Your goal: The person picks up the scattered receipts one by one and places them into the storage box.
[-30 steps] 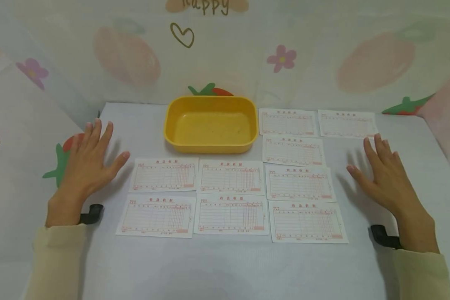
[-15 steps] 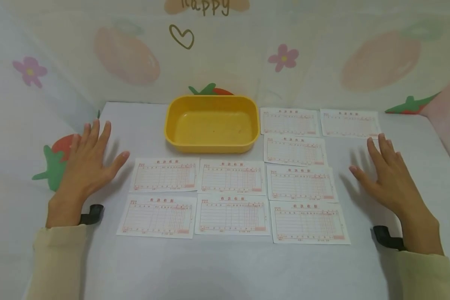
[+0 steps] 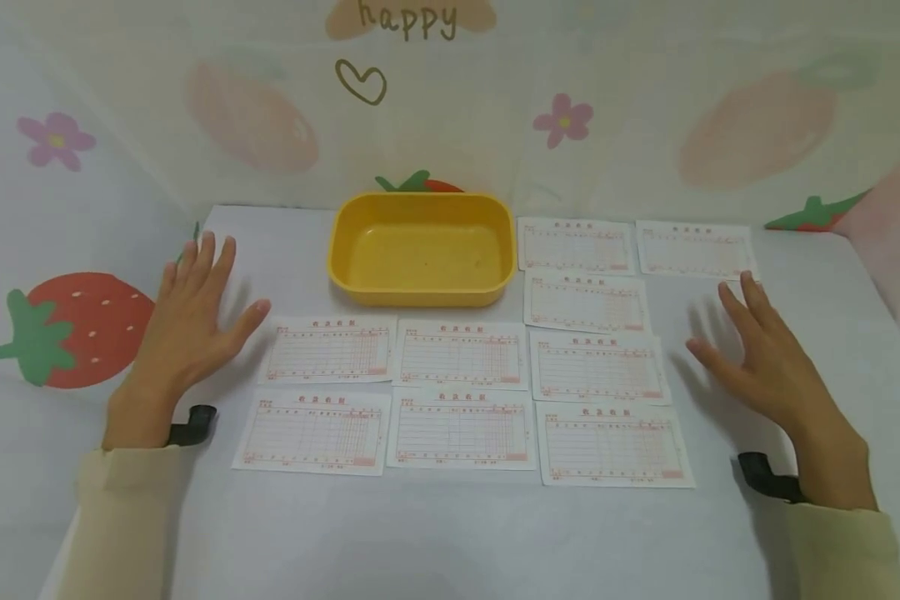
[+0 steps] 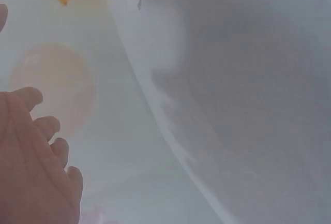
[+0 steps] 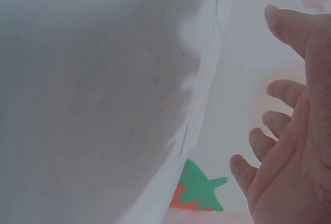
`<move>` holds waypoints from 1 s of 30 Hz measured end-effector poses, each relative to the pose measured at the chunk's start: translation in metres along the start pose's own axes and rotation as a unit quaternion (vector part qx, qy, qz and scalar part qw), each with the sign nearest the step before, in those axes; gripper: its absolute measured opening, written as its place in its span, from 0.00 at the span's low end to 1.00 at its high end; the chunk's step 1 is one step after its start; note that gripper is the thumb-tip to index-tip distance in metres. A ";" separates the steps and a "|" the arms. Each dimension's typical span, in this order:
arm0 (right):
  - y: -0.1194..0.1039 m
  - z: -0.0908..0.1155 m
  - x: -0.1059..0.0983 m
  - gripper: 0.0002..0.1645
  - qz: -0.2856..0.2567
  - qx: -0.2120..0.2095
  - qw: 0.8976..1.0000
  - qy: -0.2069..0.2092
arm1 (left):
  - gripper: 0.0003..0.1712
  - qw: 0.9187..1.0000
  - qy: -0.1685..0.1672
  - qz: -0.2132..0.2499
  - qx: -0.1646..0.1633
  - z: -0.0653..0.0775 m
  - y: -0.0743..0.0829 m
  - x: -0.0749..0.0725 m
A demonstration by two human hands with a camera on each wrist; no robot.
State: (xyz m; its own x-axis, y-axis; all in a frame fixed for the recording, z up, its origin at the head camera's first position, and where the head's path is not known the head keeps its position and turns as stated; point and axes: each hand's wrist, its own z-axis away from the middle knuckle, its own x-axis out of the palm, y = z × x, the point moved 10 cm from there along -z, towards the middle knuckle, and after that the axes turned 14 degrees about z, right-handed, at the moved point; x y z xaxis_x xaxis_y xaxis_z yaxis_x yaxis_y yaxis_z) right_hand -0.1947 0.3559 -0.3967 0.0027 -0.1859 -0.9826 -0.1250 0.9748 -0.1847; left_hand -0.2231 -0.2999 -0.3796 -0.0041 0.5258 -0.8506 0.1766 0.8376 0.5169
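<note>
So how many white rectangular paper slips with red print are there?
9: back left slip, back right slip, lone slip just nearer, middle left slip, middle centre slip, middle right slip, front left slip, front centre slip, front right slip. Any stacked underneath would be hidden.

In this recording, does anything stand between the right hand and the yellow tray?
Nothing upright is visible between the right hand and the yellow tray; only printed receipt slips lie in between, flat on the white tabletop.
</note>
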 end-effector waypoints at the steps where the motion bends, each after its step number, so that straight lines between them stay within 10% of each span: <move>1: -0.001 0.000 0.000 0.56 -0.002 0.001 1.000 -0.001 | 0.54 1.000 0.001 0.000 0.002 -0.001 0.002 0.000; 30: -0.078 0.019 0.011 0.38 -0.038 -0.092 0.994 0.043 | 0.54 0.997 -0.033 0.061 0.045 -0.048 0.052 0.026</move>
State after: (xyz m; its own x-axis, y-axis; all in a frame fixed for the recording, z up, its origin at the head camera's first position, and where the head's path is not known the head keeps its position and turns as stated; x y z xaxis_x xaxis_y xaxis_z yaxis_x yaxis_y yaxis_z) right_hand -0.1664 0.2800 -0.3938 -0.0643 -0.2765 -0.9589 -0.3076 0.9196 -0.2445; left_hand -0.2617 -0.2358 -0.3704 0.0878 0.6091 -0.7882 0.2601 0.7498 0.6084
